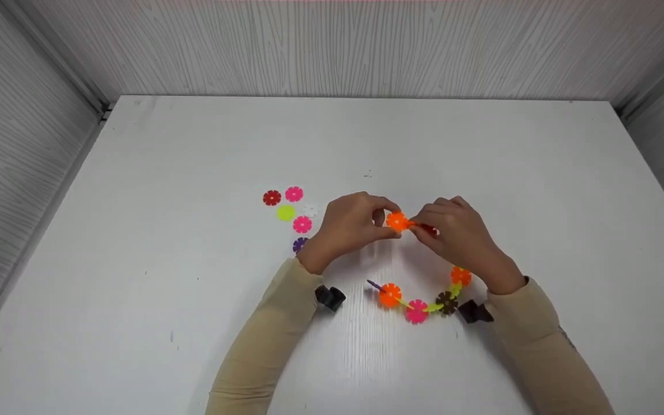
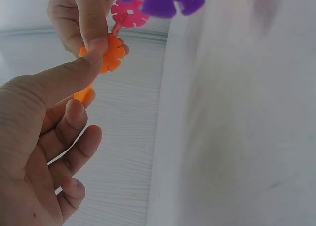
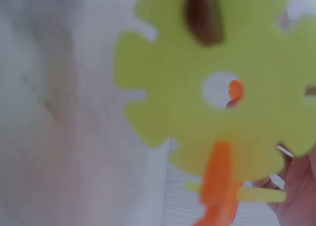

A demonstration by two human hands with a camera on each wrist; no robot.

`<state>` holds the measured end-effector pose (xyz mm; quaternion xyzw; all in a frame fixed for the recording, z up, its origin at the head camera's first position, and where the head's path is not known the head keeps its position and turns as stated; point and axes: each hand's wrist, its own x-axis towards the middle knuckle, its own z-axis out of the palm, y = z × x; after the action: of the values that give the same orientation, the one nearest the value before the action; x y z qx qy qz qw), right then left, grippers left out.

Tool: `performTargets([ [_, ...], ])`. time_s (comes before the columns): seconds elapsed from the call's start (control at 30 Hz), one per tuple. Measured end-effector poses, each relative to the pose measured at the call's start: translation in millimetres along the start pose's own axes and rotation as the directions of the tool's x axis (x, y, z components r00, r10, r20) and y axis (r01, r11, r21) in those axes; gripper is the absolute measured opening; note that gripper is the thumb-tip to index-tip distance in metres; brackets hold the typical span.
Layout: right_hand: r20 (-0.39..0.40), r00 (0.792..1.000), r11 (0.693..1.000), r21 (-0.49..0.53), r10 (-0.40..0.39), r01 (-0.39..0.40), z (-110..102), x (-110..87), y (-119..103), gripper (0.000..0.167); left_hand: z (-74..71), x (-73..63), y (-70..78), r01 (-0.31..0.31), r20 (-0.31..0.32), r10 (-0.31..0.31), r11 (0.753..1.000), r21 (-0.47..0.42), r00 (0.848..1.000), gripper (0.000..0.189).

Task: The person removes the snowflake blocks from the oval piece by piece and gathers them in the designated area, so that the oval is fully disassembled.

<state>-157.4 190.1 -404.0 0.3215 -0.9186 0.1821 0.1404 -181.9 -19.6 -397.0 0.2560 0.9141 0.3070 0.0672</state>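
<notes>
My left hand pinches an orange notched disc between thumb and fingertips. Close on its right, my right hand pinches another orange disc, which meets the first. A red disc shows under the right fingers. From there a curved chain of interlocked discs, partly hidden by the right hand, runs down through orange, yellow, dark brown and pink discs to a purple end disc. In the right wrist view a large yellow disc covers much of the right hand.
Left of the left hand lie several loose discs: red, pink, yellow, white and a purple one partly behind the wrist. They rest on a white table bordered by wood-grain panels.
</notes>
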Motion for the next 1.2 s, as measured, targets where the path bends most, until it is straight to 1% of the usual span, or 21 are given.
performTargets([
  [0.13,0.035,0.999,1.000,0.024,-0.018,0.018,-2,0.4,1,0.012,-4.3,0.2,-1.6,-0.045,0.023,0.045,0.999,0.001,0.999,0.037],
  [0.23,0.043,0.999,0.999,0.037,-0.030,0.028,-3,1.3,0,0.014,-6.7,-0.4,-3.8,-0.065,0.031,0.065,0.998,-0.007,0.997,0.038],
  [0.33,0.021,0.999,0.999,0.023,-0.027,0.026,-2,2.3,-2,0.014,-6.2,-0.9,-4.1,-0.069,-0.007,0.069,0.997,0.016,0.998,0.037],
  [0.43,-0.017,1.000,1.000,-0.001,-0.004,0.004,-1,2.4,-3,0.014,-4.4,-1.3,-1.4,-0.058,-0.062,0.062,0.996,0.061,0.996,0.036],
  [0.5,-0.042,0.999,1.000,-0.021,0.012,-0.013,-1,1.5,-2,0.014,-5.4,-1.3,-1.6,-0.046,-0.100,0.057,0.993,0.109,0.993,0.036],
  [0.57,-0.058,0.997,0.999,-0.026,0.045,-0.046,-2,-1.0,2,0.012,-9.4,-2.7,-7.1,-0.008,-0.139,0.025,0.993,0.120,0.990,0.036],
  [0.6,-0.063,0.996,0.998,-0.024,0.061,-0.063,-3,-2.9,4,0.011,-12.2,-4.1,-11.7,0.022,-0.159,-0.004,0.993,0.113,0.987,0.036],
  [0.7,-0.079,0.990,0.993,-0.019,0.116,-0.118,-7,-9.1,13,0.010,-22.7,-9.3,-27.7,0.112,-0.205,-0.100,0.993,0.048,0.973,0.035],
  [0.77,-0.084,0.987,0.990,0.000,0.140,-0.141,-10,-11.6,18,0.010,-29.0,-11.8,-35.6,0.142,-0.205,-0.144,0.990,-0.022,0.968,0.036],
  [0.83,-0.083,0.987,0.990,-0.002,0.138,-0.138,-11,-12.0,21,0.012,-34.2,-12.8,-40.9,0.149,-0.190,-0.160,0.986,-0.074,0.969,0.037],
  [0.9,-0.073,0.989,0.992,-0.002,0.128,-0.128,-12,-11.4,22,0.013,-38.6,-13.1,-45.5,0.155,-0.177,-0.172,0.982,-0.104,0.969,0.039],
  [0.93,-0.064,0.990,0.992,-0.003,0.123,-0.123,-11,-11.1,22,0.013,-40.7,-13.8,-48.1,0.168,-0.172,-0.187,0.979,-0.118,0.967,0.040],
  [1.03,-0.040,0.992,0.993,-0.005,0.118,-0.118,-10,-10.8,22,0.013,-47.3,-17.2,-57.9,0.239,-0.160,-0.259,0.962,-0.131,0.953,0.040],
  [1.13,-0.027,0.991,0.991,-0.001,0.130,-0.130,-10,-10.9,23,0.013,-54.0,-21.3,-68.3,0.306,-0.159,-0.319,0.947,-0.101,0.934,0.041],
  [1.2,-0.012,0.990,0.990,0.005,0.138,-0.138,-10,-10.6,23,0.014,-58.8,-24.0,-74.4,0.335,-0.164,-0.344,0.939,-0.084,0.924,0.041],
])
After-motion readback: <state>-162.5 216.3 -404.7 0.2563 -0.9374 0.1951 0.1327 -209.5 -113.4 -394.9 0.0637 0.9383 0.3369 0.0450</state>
